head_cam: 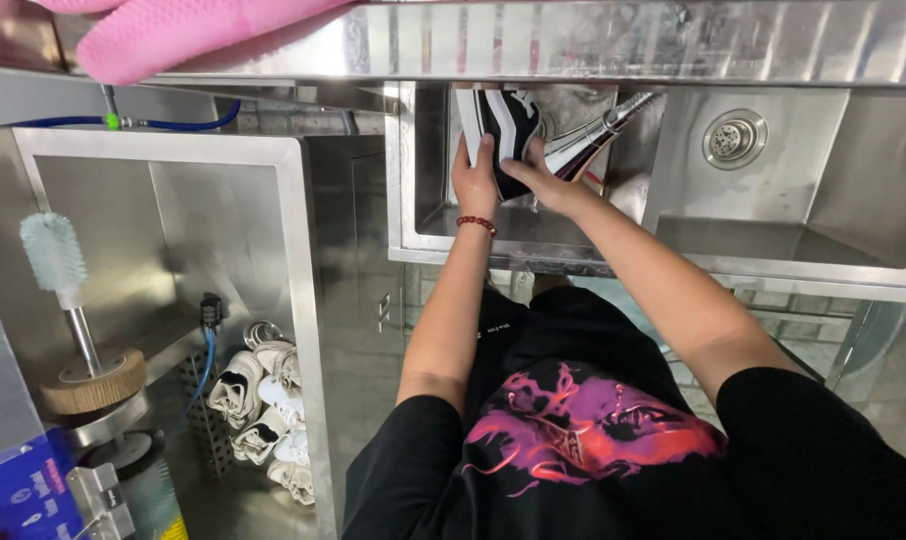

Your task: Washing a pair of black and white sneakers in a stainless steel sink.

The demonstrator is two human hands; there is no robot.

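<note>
Shoe: a black and white sneaker (501, 128) is held over the left basin of a steel sink (533, 235), just beside the faucet.
Left hand: the left hand (475, 180) wraps the sneaker's side, fingers curled on it; a red bead bracelet (477, 223) sits on the wrist.
Right hand: the right hand (545, 178) grips the sneaker's other side, fingers pressed to it.
Faucet: a chrome faucet (603, 135) slants across the basin, touching or nearly touching the right hand.
Drain: a round drain (734, 138) lies in the right basin.
Other shoes: white sneakers (263, 405) are piled in a steel compartment at left.
Brush: a pale bristle brush (55, 255) stands upright on a wooden disc.
Cloth: a pink cloth (163, 35) lies on the upper ledge.
</note>
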